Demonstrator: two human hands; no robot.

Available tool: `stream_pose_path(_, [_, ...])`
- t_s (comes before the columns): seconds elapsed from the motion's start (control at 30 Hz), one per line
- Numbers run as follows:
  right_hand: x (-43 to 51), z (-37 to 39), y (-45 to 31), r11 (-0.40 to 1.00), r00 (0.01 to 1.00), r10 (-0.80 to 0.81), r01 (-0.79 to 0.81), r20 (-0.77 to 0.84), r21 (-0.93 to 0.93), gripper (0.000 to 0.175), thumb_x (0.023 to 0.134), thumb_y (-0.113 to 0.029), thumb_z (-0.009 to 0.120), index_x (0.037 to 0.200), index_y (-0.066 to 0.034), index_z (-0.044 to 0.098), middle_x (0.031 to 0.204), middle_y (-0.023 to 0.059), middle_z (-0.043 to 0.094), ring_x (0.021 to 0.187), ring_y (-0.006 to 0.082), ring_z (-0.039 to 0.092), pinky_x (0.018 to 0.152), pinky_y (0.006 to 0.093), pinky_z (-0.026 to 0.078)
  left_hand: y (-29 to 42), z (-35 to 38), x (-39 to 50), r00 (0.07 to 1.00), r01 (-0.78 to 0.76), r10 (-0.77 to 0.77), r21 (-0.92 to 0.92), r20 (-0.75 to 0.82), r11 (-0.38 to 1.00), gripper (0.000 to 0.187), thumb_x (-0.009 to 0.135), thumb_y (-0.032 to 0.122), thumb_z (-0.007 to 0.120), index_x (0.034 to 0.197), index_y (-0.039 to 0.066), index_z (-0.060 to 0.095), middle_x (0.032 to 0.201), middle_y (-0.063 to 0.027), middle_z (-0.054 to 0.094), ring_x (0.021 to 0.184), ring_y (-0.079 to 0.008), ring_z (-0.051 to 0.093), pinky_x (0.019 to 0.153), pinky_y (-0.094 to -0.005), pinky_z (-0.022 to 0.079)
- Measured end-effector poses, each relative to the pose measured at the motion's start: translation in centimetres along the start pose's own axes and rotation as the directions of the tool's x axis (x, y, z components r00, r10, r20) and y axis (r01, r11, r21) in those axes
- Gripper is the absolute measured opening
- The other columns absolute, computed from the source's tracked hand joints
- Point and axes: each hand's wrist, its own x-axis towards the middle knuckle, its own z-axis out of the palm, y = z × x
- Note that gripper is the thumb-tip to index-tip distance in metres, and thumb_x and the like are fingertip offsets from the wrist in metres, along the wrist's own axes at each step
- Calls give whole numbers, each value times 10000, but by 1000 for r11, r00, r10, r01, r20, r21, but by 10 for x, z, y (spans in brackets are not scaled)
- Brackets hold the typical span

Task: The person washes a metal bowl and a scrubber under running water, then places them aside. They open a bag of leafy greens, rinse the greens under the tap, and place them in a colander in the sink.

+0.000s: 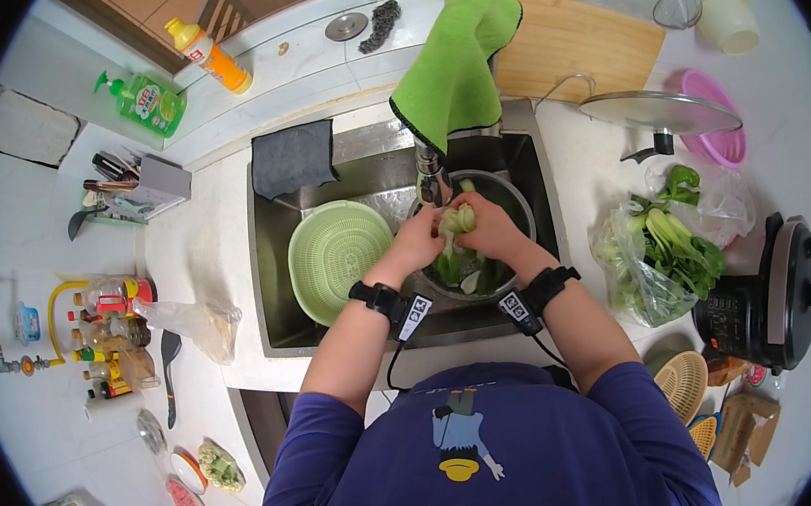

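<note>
Both hands are over a round metal basin (pixel 523 203) on the right side of the stainless steel sink (pixel 413 326). My right hand (pixel 489 223) grips a leafy green vegetable, apparently bok choy (pixel 459 219), by its pale base. From the other side my left hand (pixel 415 238) has its fingers on the same stalks. The leaves point down into the basin, where more green leaves lie. Right above the hands is the faucet spout (pixel 431 176), with a green cloth (pixel 459 62) draped over the faucet. Beside the basin sits a pale green plastic colander (pixel 339 260).
To the right lie a plastic bag of leafy greens (pixel 661 256), a glass lid (pixel 661 113) and a black electric cooker (pixel 759 297). A wooden cutting board (pixel 568 36) is behind the sink. At left stand a utensil holder (pixel 150 187) and several bottles (pixel 113 332). A grey cloth (pixel 294 159) hangs over the sink's rim.
</note>
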Motion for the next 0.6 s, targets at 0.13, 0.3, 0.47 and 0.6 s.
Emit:
stream_pose_path(0.13, [3,-20,1,959,979,-154,180,132,-217,367,701,-27,645,1049,-81,540,941,178,642,903,375,616,771,410,490,9,-6,-6,998,-42,31,208,58,977,350,787,3,587,1124,78,530,903,-158,655,865,-304,646,736,-390,497])
stream_pose_path(0.3, [9,-32,1,842,963,-213,268,167,-468,382,658,52,588,1015,-83,563,964,165,624,931,378,588,769,426,483,23,-4,-7,993,-109,88,329,78,938,342,811,0,547,1138,98,538,945,-202,642,900,-376,619,751,-431,488])
stream_pose_path(0.47, [8,-59,-2,719,979,-198,171,38,-674,303,709,41,561,983,-83,527,928,159,594,920,394,579,760,464,472,17,-7,-11,987,-108,38,475,154,873,331,825,-16,509,1134,94,555,965,-229,630,925,-386,607,769,-423,481])
stream_pose_path(0.6, [13,-93,1,815,929,-276,90,-247,-573,320,707,35,567,1000,-87,519,1039,159,588,943,403,577,786,467,482,-6,-12,-10,994,23,-40,164,102,986,315,865,17,492,1171,66,546,986,-166,644,877,-275,640,746,-373,498])
